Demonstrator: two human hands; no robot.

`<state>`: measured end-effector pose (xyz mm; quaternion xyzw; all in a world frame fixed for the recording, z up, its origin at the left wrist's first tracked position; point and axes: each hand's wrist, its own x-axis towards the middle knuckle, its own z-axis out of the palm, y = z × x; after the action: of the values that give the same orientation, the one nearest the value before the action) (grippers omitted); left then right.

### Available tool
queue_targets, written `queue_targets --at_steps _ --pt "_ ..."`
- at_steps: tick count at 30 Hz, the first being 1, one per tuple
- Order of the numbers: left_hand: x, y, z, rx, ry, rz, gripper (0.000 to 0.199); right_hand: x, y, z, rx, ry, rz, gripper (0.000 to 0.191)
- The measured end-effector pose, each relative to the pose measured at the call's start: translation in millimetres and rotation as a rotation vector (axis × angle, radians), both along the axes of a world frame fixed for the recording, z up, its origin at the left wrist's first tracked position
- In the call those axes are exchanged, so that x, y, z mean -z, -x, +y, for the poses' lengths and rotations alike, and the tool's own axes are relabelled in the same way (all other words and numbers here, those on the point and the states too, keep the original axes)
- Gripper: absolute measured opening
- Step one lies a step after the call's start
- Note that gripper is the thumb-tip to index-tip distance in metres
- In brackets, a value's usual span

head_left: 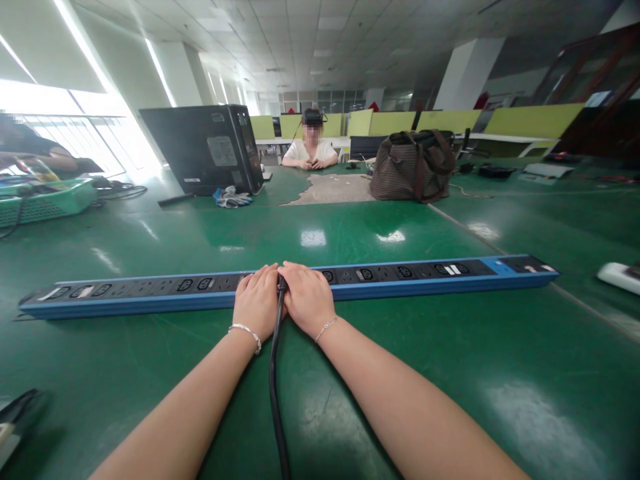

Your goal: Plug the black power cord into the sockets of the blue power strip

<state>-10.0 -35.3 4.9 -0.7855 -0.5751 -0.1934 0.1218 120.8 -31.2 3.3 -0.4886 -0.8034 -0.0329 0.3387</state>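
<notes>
long blue pwr strip (350, 291), blk top w/ sockets (367, 274) & white labels (453, 269), spans mid-frame on green bench (150, 380); l hand (257, 299) + r hand (309, 297) gripping blk cable's plug (282, 283) mid-strip.

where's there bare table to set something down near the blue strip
Bare green table lies between the blue power strip and brown bag, also between strip and right forearm. Crowded: the strip's middle, where the left hand and right hand meet at the black cable.
</notes>
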Motion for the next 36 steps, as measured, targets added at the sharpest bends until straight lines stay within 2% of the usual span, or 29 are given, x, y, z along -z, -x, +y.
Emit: queue_targets --at_steps 6,12,18,22,30,36 --pt "-2.3 -1.1 -1.0 -0.018 0.000 0.003 0.049 -4.6 -1.2 4.1 -0.092 0.033 0.032 0.034" --pt "-3.9 -2.2 -1.7 -0.012 -0.001 -0.016 0.047 -2.1 -0.7 5.9 -0.102 0.016 0.054 0.033" --pt "-3.1 -5.5 -0.7 -0.034 0.005 -0.071 0.042 -25.2 -4.8 3.3 0.007 -0.128 0.301 0.040" --pt "0.1 -4.0 1.0 -0.027 -0.006 -0.076 0.051 -30.4 -31.3 4.1 -0.016 -0.183 0.281 0.036" --pt "0.7 -2.3 2.1 -0.025 -0.001 -0.047 0.055 -16.5 -105.7 -5.2 0.082 -0.127 0.180 0.029" --pt "0.4 -1.9 1.6 -0.029 0.010 -0.043 0.055 -6.4 -121.9 -3.3 0.094 -0.067 0.331 0.029"
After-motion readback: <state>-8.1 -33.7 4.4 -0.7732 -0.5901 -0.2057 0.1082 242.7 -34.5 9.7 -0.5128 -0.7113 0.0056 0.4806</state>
